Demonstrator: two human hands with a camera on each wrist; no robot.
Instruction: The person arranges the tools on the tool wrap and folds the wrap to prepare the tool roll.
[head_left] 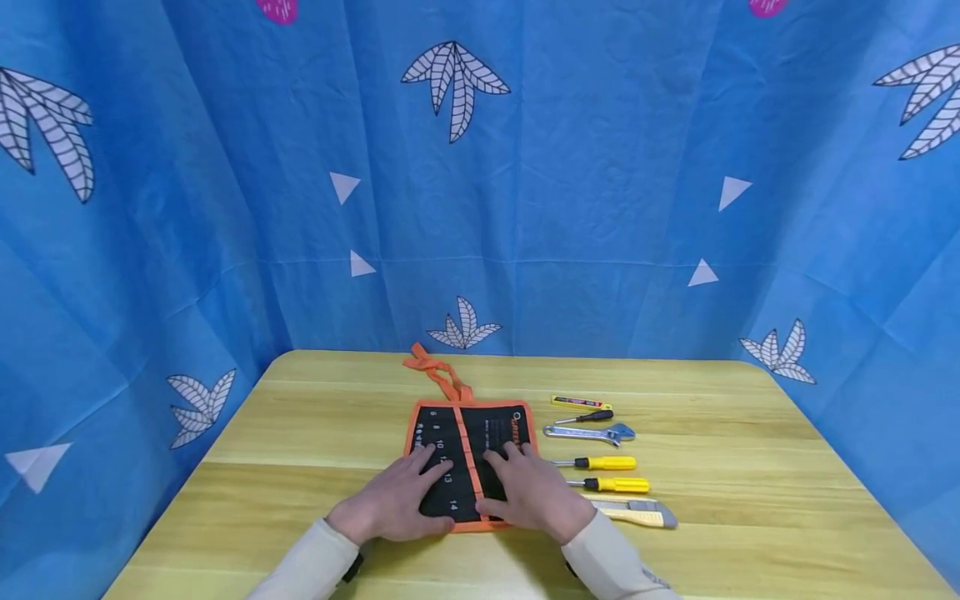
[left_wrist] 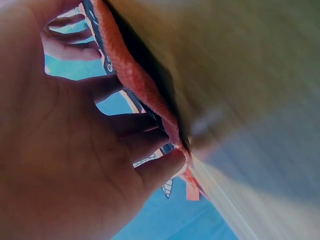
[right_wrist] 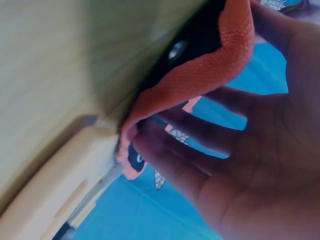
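Note:
A black tool roll [head_left: 459, 433] with orange trim lies unrolled on the wooden table [head_left: 750, 500], its orange tie straps [head_left: 435, 373] trailing toward the back. My left hand [head_left: 401, 500] rests flat on its left half and my right hand [head_left: 532, 493] on its right half, fingers spread and pointing away from me. In the left wrist view my left hand [left_wrist: 65, 165] has its fingers against the roll's orange edge [left_wrist: 135, 80]. The right wrist view shows my right hand [right_wrist: 250, 170] with fingertips at the orange trim [right_wrist: 200, 75].
Right of the roll several tools lie in a column: a small yellow cutter [head_left: 581, 402], a black-handled screwdriver [head_left: 592, 416], an adjustable wrench [head_left: 588, 432], two yellow-handled screwdrivers [head_left: 611, 462] [head_left: 618, 484] and a utility knife [head_left: 637, 513]. Blue patterned cloth [head_left: 600, 208] surrounds the table.

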